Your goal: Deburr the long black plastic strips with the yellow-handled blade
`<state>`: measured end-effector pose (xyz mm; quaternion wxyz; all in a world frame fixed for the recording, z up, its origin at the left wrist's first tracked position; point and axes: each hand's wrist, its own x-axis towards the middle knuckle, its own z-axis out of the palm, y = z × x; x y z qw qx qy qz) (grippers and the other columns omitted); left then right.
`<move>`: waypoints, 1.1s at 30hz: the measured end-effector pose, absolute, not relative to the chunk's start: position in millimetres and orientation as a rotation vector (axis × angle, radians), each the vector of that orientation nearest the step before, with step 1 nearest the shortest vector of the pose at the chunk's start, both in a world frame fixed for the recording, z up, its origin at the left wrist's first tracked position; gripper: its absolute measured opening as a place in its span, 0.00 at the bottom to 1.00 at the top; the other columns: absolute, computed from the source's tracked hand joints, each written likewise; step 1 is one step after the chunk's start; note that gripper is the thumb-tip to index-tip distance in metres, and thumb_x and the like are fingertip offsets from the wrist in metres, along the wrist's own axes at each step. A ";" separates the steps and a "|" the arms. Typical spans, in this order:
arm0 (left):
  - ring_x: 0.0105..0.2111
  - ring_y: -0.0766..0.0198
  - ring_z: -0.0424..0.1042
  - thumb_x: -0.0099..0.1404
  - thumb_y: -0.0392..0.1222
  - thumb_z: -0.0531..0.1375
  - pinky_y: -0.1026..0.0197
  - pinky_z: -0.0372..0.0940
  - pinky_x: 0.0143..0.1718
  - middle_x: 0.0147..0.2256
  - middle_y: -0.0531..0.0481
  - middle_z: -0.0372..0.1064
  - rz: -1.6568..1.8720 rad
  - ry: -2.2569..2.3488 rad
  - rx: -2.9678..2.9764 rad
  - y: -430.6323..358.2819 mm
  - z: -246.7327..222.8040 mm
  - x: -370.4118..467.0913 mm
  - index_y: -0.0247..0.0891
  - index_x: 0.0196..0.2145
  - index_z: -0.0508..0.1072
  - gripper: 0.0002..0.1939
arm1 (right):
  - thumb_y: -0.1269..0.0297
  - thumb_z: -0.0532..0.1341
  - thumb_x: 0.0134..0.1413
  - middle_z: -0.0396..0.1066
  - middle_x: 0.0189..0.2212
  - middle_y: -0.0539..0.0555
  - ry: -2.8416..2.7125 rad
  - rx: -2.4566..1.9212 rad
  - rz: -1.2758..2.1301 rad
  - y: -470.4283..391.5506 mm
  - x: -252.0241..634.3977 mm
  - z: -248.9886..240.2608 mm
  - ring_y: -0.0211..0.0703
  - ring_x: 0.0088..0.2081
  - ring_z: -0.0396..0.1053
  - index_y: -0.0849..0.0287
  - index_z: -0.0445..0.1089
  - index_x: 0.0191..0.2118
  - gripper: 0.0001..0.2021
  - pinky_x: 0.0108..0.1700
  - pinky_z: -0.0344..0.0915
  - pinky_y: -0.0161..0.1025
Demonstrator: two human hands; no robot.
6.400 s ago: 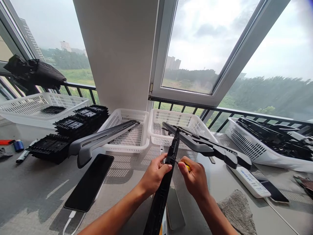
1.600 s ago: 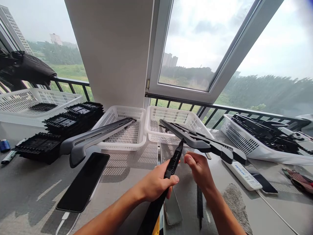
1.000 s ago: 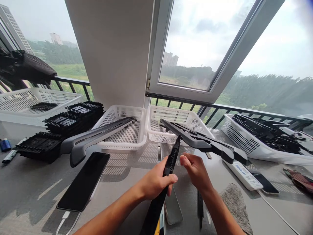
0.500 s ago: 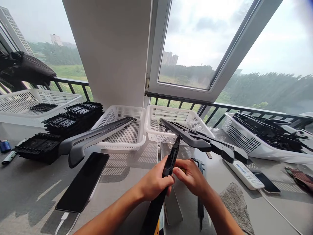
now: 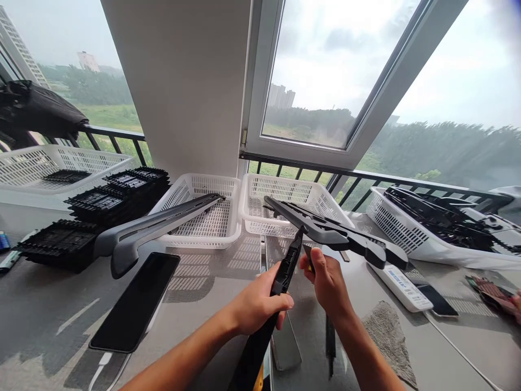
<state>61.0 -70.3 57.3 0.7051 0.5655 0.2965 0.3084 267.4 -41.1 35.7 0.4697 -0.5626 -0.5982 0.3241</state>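
Observation:
My left hand [image 5: 260,304] is closed around a long black plastic bar [image 5: 290,262]. The bar slants upward from the bottom edge, and its hollow, ribbed upper end tapers to a tip. Just right of that end, my right hand [image 5: 325,277] is closed on a small tool with a yellow part [image 5: 311,267]; most of it is hidden in the fingers, so its kind is unclear. Under my hands lie a grey flat block [image 5: 286,345] and a caliper-like dark tool [image 5: 330,347], partly covered by my right hand.
Grey-black rails [image 5: 163,225] rest across a white basket [image 5: 203,241]; similar rails [image 5: 325,231] cross another basket [image 5: 280,187]. Stacked black grids [image 5: 57,244] and a phone [image 5: 136,301] lie left. Rightward are a power strip [image 5: 401,288], a grey cloth [image 5: 388,339] and another person's hand [image 5: 518,305].
My right hand has moved up and away from the bar, with the small tool in it. My left hand keeps its hold. Another person's hand has appeared at the right edge.

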 end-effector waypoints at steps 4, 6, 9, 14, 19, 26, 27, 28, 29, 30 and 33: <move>0.19 0.65 0.65 0.62 0.42 0.65 0.66 0.61 0.21 0.22 0.60 0.67 0.633 0.665 1.261 -70.9 58.6 61.3 0.36 0.67 0.65 0.36 | 0.25 0.45 0.70 0.63 0.19 0.50 -1.467 -1.414 0.756 -39.8 268.2 35.1 0.41 0.23 0.61 0.55 0.68 0.26 0.39 0.27 0.57 0.38; 0.19 0.65 0.66 0.62 0.42 0.65 0.66 0.61 0.21 0.22 0.60 0.67 0.616 0.659 1.267 -71.5 59.2 61.4 0.37 0.69 0.65 0.38 | 0.25 0.44 0.70 0.66 0.20 0.51 -1.480 -1.435 0.720 -39.9 268.4 35.5 0.42 0.24 0.63 0.55 0.68 0.27 0.39 0.27 0.59 0.38; 0.20 0.65 0.66 0.62 0.42 0.66 0.66 0.61 0.21 0.22 0.60 0.67 0.604 0.650 1.256 -72.1 58.5 61.2 0.37 0.71 0.63 0.41 | 0.25 0.42 0.71 0.68 0.21 0.53 -1.533 -1.476 0.625 -40.5 268.8 37.1 0.43 0.24 0.66 0.54 0.68 0.26 0.40 0.28 0.61 0.39; 0.20 0.64 0.67 0.62 0.42 0.66 0.66 0.62 0.21 0.22 0.61 0.67 0.602 0.639 1.221 -72.0 55.5 61.3 0.38 0.73 0.60 0.44 | 0.25 0.39 0.71 0.65 0.17 0.51 -1.622 -1.530 0.474 -40.6 269.5 41.9 0.45 0.22 0.64 0.53 0.67 0.24 0.41 0.29 0.58 0.41; 0.19 0.65 0.67 0.62 0.42 0.65 0.66 0.62 0.21 0.22 0.61 0.68 0.602 0.641 1.226 -71.6 53.1 62.4 0.37 0.74 0.59 0.45 | 0.24 0.38 0.70 0.67 0.17 0.53 -1.660 -1.512 0.413 -40.9 268.5 45.8 0.45 0.21 0.65 0.53 0.68 0.23 0.42 0.28 0.54 0.41; 0.19 0.65 0.66 0.61 0.44 0.65 0.67 0.62 0.21 0.21 0.60 0.69 0.630 0.627 1.193 -70.6 51.4 62.6 0.35 0.73 0.60 0.44 | 0.23 0.38 0.69 0.66 0.17 0.53 -1.702 -1.520 0.391 -42.8 260.9 49.3 0.45 0.22 0.64 0.53 0.68 0.21 0.44 0.29 0.52 0.41; 0.19 0.65 0.66 0.61 0.44 0.65 0.67 0.61 0.21 0.21 0.60 0.69 0.634 0.630 1.190 -70.6 51.9 62.5 0.35 0.72 0.61 0.43 | 0.23 0.38 0.69 0.66 0.17 0.53 -1.696 -1.525 0.403 -42.5 261.3 49.0 0.45 0.22 0.64 0.53 0.68 0.22 0.44 0.29 0.52 0.41; 0.19 0.66 0.66 0.62 0.45 0.65 0.67 0.61 0.21 0.21 0.59 0.69 0.635 0.631 1.188 -70.5 52.4 62.4 0.34 0.72 0.61 0.43 | 0.23 0.38 0.68 0.66 0.17 0.53 -1.682 -1.533 0.415 -41.9 262.4 48.4 0.45 0.22 0.64 0.53 0.68 0.22 0.44 0.29 0.52 0.41; 0.19 0.66 0.66 0.62 0.45 0.65 0.67 0.60 0.21 0.21 0.59 0.69 0.634 0.625 1.186 -70.4 52.7 62.3 0.34 0.71 0.62 0.42 | 0.22 0.38 0.68 0.66 0.17 0.53 -1.661 -1.545 0.429 -41.2 263.9 47.6 0.45 0.22 0.64 0.53 0.68 0.22 0.44 0.29 0.52 0.41; 0.19 0.66 0.65 0.62 0.45 0.65 0.67 0.61 0.22 0.21 0.59 0.69 0.635 0.615 1.183 -70.3 52.8 62.2 0.33 0.71 0.62 0.42 | 0.22 0.38 0.68 0.66 0.17 0.53 -1.635 -1.557 0.441 -40.3 265.8 46.8 0.45 0.22 0.65 0.53 0.68 0.22 0.44 0.28 0.53 0.41; 0.18 0.67 0.66 0.63 0.46 0.65 0.66 0.62 0.23 0.21 0.60 0.70 0.644 0.581 1.183 -69.9 51.0 61.5 0.33 0.70 0.63 0.40 | 0.23 0.39 0.69 0.67 0.18 0.53 -1.582 -1.577 0.462 -37.2 271.7 44.6 0.46 0.23 0.66 0.53 0.68 0.24 0.42 0.28 0.54 0.40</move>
